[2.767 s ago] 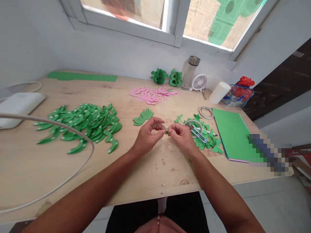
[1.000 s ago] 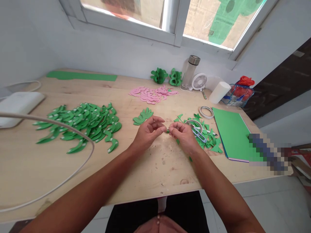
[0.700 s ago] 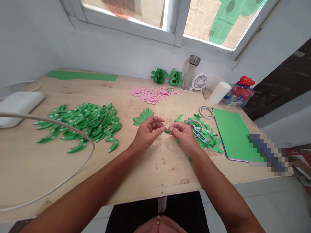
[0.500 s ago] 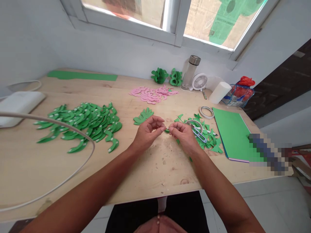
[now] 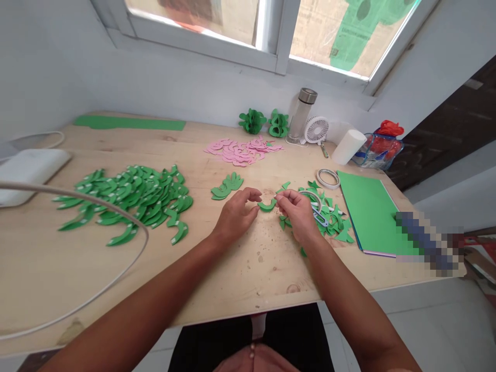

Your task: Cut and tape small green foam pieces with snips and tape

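A curved green paper piece (image 5: 267, 207) is between my hands, over the middle of the table. The fingertips of my right hand (image 5: 296, 209) are pinched together at its right end. My left hand (image 5: 236, 213) is at its other end, with thumb and fingers apart. Whether the left fingertips touch the paper is hard to tell. Beyond my left hand lies a small stack of green leaf-shaped cutouts (image 5: 228, 186). Green paper scraps (image 5: 337, 225) lie beside my right hand, with a blue-handled cutter (image 5: 320, 217) and a roll of tape on them.
To the left is a large heap of curved green pieces (image 5: 135, 194) with white tabs, crossed by a cable (image 5: 127, 209). Pink cutouts (image 5: 242, 151), green paper balls (image 5: 252, 121), a bottle (image 5: 303, 116) and a fan (image 5: 316, 129) stand behind. Green sheets (image 5: 374, 212) lie right.
The curved green piece, mostly hidden before, now shows between my hands. My right hand has shifted slightly right, and the left hand's fingers have drawn back a little.
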`<control>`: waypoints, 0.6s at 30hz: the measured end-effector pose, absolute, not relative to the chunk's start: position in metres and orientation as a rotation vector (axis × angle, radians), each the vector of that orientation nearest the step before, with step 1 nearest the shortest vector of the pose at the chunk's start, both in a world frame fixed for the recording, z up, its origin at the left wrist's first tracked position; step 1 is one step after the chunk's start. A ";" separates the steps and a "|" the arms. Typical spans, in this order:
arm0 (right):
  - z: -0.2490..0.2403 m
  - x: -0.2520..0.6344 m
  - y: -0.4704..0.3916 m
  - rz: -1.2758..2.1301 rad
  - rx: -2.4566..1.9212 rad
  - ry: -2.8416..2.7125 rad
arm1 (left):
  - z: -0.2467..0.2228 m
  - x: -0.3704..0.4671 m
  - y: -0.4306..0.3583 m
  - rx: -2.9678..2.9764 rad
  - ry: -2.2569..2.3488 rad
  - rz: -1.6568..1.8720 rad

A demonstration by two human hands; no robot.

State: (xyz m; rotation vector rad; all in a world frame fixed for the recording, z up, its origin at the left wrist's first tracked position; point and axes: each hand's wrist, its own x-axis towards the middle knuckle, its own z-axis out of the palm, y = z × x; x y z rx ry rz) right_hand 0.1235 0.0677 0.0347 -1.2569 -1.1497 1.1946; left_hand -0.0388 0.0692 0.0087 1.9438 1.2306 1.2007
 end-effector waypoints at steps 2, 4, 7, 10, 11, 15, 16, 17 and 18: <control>0.035 0.123 0.068 1.182 -1.254 -1.129 | 0.006 -0.038 0.070 1.999 1.227 1.159; 0.036 0.123 0.068 1.160 -1.253 -1.110 | 0.004 -0.038 0.072 2.029 1.226 1.118; 0.039 0.123 0.068 1.144 -1.257 -1.092 | 0.004 -0.036 0.074 2.061 1.238 1.061; 0.041 0.122 0.067 1.150 -1.273 -1.085 | 0.003 -0.032 0.076 2.098 1.281 1.009; 0.042 0.122 0.067 1.153 -1.274 -1.085 | 0.003 -0.031 0.076 2.109 1.297 0.999; 0.040 0.122 0.067 1.155 -1.263 -1.083 | 0.002 -0.029 0.077 2.150 1.328 0.976; 0.039 0.122 0.067 1.156 -1.262 -1.080 | 0.002 -0.028 0.077 2.161 1.333 0.961; 0.039 0.123 0.067 1.157 -1.263 -1.075 | 0.002 -0.028 0.076 2.170 1.341 0.943; 0.038 0.123 0.067 1.157 -1.263 -1.071 | 0.002 -0.028 0.075 2.177 1.352 0.923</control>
